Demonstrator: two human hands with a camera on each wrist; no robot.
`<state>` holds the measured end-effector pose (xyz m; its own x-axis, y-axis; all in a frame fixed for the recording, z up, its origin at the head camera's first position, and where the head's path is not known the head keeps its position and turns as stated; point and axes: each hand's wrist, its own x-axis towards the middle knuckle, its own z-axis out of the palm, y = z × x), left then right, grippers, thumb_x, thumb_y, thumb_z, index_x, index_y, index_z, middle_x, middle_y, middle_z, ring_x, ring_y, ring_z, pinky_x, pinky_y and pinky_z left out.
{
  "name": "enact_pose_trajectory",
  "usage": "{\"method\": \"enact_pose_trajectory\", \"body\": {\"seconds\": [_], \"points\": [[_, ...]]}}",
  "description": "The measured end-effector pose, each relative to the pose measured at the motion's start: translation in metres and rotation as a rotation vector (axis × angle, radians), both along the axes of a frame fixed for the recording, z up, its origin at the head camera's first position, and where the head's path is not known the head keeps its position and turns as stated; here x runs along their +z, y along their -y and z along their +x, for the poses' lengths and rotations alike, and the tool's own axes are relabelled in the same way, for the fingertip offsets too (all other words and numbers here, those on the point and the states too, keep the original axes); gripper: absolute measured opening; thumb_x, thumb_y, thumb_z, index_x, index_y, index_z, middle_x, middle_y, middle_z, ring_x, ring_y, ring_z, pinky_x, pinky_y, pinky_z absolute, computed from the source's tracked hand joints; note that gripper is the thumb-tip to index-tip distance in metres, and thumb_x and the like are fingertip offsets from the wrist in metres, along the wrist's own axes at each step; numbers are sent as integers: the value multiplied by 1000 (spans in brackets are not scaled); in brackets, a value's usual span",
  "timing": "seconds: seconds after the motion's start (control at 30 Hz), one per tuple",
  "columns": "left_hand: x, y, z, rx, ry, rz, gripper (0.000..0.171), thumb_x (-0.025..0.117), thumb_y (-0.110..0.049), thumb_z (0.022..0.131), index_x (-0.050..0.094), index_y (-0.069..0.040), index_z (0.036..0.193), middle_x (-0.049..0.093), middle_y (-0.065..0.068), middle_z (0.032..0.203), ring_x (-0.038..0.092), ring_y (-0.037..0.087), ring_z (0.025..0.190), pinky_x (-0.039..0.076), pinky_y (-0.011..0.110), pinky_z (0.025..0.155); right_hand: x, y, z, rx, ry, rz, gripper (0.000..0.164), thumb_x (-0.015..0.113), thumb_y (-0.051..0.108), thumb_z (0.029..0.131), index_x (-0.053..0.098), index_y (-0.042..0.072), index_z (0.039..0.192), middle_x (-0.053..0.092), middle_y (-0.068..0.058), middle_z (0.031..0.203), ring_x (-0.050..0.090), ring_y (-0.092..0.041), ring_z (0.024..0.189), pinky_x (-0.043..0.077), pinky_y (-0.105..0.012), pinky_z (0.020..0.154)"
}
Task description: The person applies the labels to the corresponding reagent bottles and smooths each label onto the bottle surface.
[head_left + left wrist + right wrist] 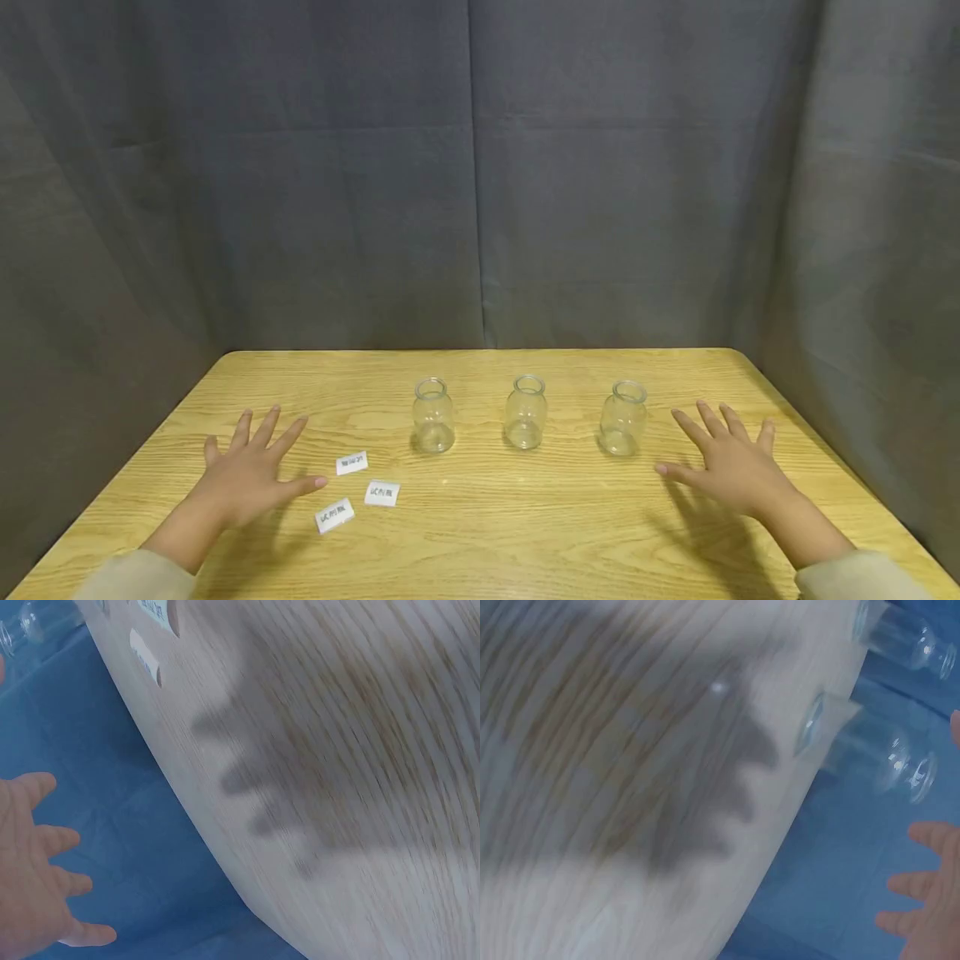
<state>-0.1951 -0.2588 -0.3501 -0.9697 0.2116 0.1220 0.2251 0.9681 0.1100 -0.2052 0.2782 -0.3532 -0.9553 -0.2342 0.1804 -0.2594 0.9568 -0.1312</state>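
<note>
Left hand (243, 483) near cards (382, 493), right hand (735, 471) near jars (622, 421), fingers wide; room to table edges (813, 442)

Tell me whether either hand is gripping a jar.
No, the left hand and right hand are both spread wide, holding nothing.

wood-grain table (487, 550), rounded far corners. fabric drapes (337, 208) beyond far, left, right edges; grey in head view, blue in wrist views. vertical seam (476, 183) mid far edge.

On my tan wooden counter (525, 542), three white rectangular cards (382, 493) lie toward the left edge, three clear round glass jars (526, 417) behind-right.
</note>
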Motion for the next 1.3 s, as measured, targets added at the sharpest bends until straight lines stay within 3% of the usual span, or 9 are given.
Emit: {"method": "enact_pose_trajectory", "body": {"seconds": [0.23, 0.5, 0.7, 0.93, 1.17, 1.3], "points": [[2, -9, 3, -22, -19, 15, 83, 45, -66, 73, 30, -11, 134, 15, 25, 137, 5, 51, 120, 2, 73, 78, 3, 21, 5, 55, -24, -31, 81, 46, 63, 74, 33, 7, 132, 22, -28, 133, 15, -51, 118, -12, -69, 81], [7, -10, 9, -30, -22, 44, 82, 44, -66, 74, 29, -12, 134, 20, 22, 136, 19, 46, 118, 13, 71, 77, -1, 49, 12, 121, -28, -94, 79, 46, 62, 75, 33, 8, 132, 25, -23, 134, 18, -45, 120, -2, -66, 87], [2, -18, 9, -72, 14, 160, 79, 44, -62, 76, 31, -10, 133, 28, 22, 133, 24, 45, 116, 16, 68, 79, -4, 66, 15, 166, -19, -155, 76, 48, 58, 77, 34, 7, 132, 31, -23, 131, 26, -43, 118, 13, -62, 91], [-2, -26, 6, -93, 112, 314, 78, 47, -57, 78, 29, -4, 133, 31, 23, 130, 25, 46, 116, 21, 66, 82, -10, 90, 8, 225, 33, -248, 72, 47, 55, 79, 36, 4, 129, 39, -19, 127, 37, -40, 113, 31, -56, 86], [-7, -31, 2, -112, 233, 489, 72, 49, -49, 82, 28, -1, 132, 29, 25, 131, 31, 45, 113, 32, 59, 82, -14, 113, 5, 263, 126, -322, 71, 44, 56, 80, 38, 5, 129, 42, -16, 126, 38, -36, 113, 32, -53, 88], [-11, -34, 1, -128, 253, 550, 67, 51, -44, 82, 32, 0, 130, 35, 20, 128, 38, 39, 109, 39, 52, 79, -17, 125, 2, 306, 190, -393, 71, 43, 55, 81, 38, 1, 127, 41, -16, 127, 36, -36, 115, 30, -53, 90]]}}
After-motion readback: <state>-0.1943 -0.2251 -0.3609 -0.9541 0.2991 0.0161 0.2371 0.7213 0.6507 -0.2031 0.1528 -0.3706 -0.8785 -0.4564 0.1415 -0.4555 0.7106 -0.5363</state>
